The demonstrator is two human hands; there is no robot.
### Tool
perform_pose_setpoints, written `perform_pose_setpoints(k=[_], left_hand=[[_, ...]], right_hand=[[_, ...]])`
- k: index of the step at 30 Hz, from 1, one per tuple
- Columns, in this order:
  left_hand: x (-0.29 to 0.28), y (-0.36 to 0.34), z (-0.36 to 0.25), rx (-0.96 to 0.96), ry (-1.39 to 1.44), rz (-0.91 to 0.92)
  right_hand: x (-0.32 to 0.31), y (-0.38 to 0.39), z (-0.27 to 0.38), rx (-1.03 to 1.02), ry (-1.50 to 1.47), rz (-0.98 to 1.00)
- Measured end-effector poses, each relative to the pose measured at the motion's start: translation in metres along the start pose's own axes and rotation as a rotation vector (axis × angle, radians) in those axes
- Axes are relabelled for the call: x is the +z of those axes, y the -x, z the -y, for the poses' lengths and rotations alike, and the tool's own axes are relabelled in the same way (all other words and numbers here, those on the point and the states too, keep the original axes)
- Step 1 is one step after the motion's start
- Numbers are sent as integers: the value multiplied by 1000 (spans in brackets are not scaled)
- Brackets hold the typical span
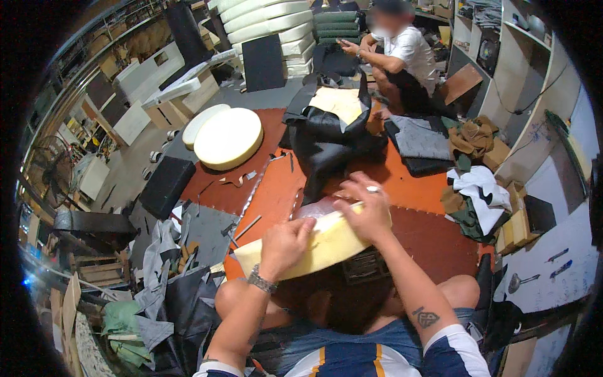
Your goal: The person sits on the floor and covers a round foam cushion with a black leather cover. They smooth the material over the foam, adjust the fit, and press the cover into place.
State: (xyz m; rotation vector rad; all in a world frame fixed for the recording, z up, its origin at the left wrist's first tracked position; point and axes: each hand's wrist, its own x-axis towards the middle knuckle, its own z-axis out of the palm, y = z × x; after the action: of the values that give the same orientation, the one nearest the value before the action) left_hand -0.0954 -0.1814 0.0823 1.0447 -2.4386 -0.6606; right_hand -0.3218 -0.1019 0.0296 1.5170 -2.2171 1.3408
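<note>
Foam (pixel 331 247) is clasped near its left end by the left hand (pixel 286 246), its right end touched by the right hand (pixel 369 212), fingers spread. Beyond its left end, a hammer (pixel 249 227) is seen.

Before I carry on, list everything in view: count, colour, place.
foam strip: 1, pale yellow, at both hands
round foam pads: 2, cream, ahead left
foam stack: 1, cream, back
bundle: 1, black, pale yellow top, ahead
hammer-like tool: 1, grey, left of foam strip
block: 1, black, left
floor sheets: several, orange and brown, ahead
fabric scraps: many, grey and black, left
cloth: 1 heap, white, right
shelves: several, pale, right
fan: 1, dark, left
crouching person: 1, white shirt, back right
other clutter: uncountable, mixed colours, edges
left hand: 1, bare, on foam strip
right hand: 1, bare, on foam strip
</note>
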Motion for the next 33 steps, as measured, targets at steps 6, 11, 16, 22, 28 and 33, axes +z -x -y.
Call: perform_pose_setpoints(k=[6,11,16,22,28,33], left_hand=[[93,70,-58,81,-33,111],[99,103,-115,284,438,196],[-24,110,-165,668,577,171],[-53,108,-208,1082,587,82],[-51,92,-124,1012,483,29],[-85,156,39,-17,39,-643]], right_hand=[[-42,80,-89,1175,-1027,156],[-46,116,-169,1187,-881,62],[-60,118,-265,1090,-781,-128],[-41,156,-348,1280,-74,13],[-32,202,-347,1532,-137,-4],[-50,214,-348,1422,-419,251]])
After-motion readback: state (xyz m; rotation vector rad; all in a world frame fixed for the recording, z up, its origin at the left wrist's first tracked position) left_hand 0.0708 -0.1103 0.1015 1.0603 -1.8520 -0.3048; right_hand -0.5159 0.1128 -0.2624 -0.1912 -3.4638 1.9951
